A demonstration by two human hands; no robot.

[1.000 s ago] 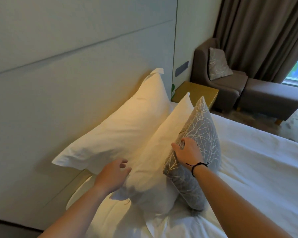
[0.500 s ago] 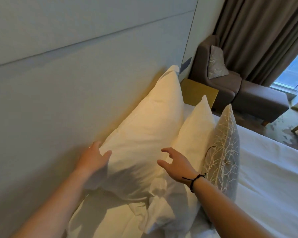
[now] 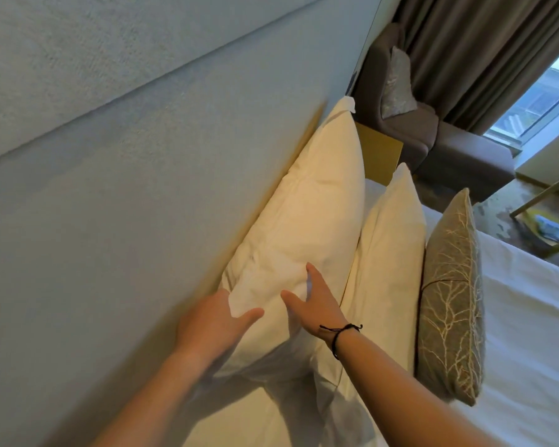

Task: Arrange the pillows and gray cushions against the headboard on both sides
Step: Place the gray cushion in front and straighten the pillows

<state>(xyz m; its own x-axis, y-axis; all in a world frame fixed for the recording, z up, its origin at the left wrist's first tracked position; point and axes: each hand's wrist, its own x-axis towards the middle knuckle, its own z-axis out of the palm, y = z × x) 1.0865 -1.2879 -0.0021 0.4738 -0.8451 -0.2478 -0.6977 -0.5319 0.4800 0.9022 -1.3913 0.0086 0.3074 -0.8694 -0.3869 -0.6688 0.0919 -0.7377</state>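
hotel bedroom, padded headboard [image 3: 142,156], bed [image 3: 530,317], armchair [image 3: 433,137], curtains [image 3: 481,53]

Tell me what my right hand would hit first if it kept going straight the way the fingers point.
Most likely the back pillow: the right hand already lies against it, fingers pointing along it toward the headboard.

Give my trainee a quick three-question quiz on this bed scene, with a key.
1. True or false: the gray cushion stands directly against the headboard.
2. Which pillow do both hands touch? A) back pillow B) front pillow
3. Fill in: a black cord is worn on the ____ wrist.

Key: 1 false, two white pillows stand between them. 2 A, the left hand and right hand are at its near end. 3 right.
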